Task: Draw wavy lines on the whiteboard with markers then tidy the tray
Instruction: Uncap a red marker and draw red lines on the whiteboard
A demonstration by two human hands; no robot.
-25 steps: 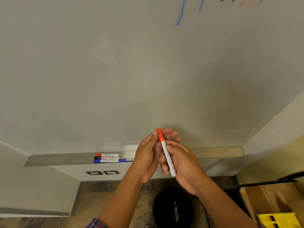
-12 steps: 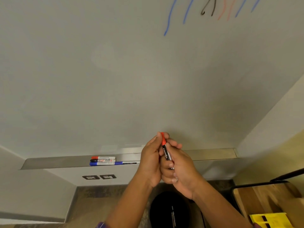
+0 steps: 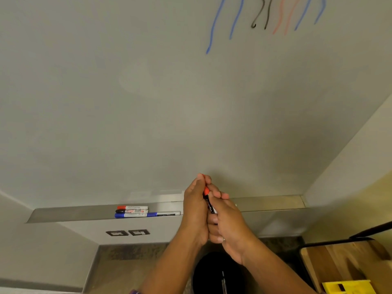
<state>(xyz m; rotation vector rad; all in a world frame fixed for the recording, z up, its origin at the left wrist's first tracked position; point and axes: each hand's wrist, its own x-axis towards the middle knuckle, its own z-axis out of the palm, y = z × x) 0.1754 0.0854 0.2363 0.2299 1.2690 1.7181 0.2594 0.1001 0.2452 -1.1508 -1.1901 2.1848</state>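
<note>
Both my hands hold one red-capped marker [image 3: 207,193] in front of the whiteboard [image 3: 169,102], just above the metal tray [image 3: 63,214]. My left hand [image 3: 196,211] grips the red cap end. My right hand [image 3: 228,223] is curled round the barrel. Most of the marker is hidden by the fingers. On the tray lie a red marker [image 3: 132,207], a black marker [image 3: 131,211] and a blue marker [image 3: 146,214], side by side. Wavy lines [image 3: 265,15] in blue, black and red run down the board's top right.
A black round bin [image 3: 214,272] stands on the floor below my arms. A wooden table [image 3: 343,264] with a yellow object [image 3: 345,287] sits at the bottom right. Two wall sockets [image 3: 128,232] are under the tray. A side wall [image 3: 350,170] closes the right.
My hands have closed tighter round the red-capped marker, hiding most of its barrel. The view has tilted up, showing more of the wavy lines.
</note>
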